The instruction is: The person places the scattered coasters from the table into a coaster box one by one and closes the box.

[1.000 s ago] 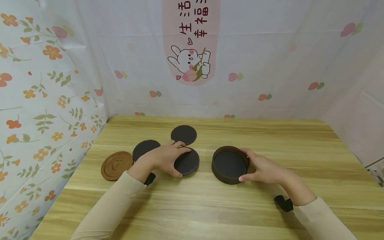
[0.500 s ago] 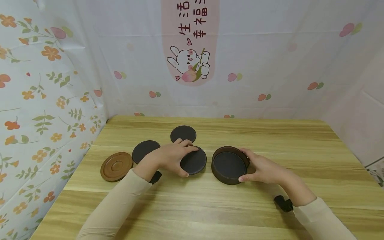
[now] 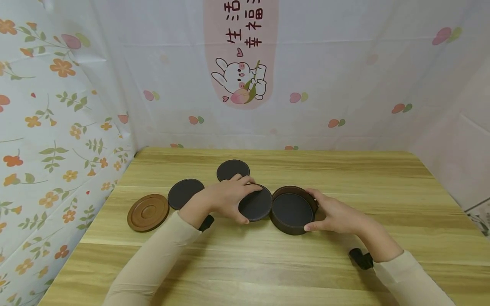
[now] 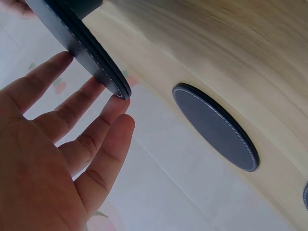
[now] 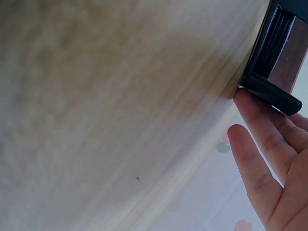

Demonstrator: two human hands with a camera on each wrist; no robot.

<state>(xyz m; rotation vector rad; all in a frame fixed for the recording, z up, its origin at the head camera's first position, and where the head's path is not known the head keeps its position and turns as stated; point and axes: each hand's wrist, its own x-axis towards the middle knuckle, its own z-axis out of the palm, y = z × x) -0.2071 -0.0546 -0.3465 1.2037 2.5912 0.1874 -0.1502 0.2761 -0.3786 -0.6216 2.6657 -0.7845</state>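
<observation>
My left hand (image 3: 234, 197) grips a round black leather coaster (image 3: 257, 206) with stitched edging, thumb at its near edge and fingers along the far edge. In the left wrist view that coaster (image 4: 89, 55) is tilted and its edge looks layered. Its right side comes right up to the rim of a dark brown round coaster holder (image 3: 289, 230) in the head view. Around the holder's right side curls my right hand (image 3: 337, 213), thumb in front and fingers behind. Black coasters lie inside the holder, and the right wrist view shows them stacked behind the holder's side opening (image 5: 275, 48).
Another black coaster (image 3: 232, 168) lies behind my left hand, and one more (image 3: 184, 193) sits to its left, partly covered by the forearm. A brown wooden disc (image 3: 148, 212) with ringed grooves rests at the far left of the wood-grain table (image 3: 268, 272). Patterned cloth (image 3: 344, 76) hangs behind.
My left hand has carried its coaster to the right, from the middle of the table up to the holder's left rim. The right hand and the holder have stayed in place.
</observation>
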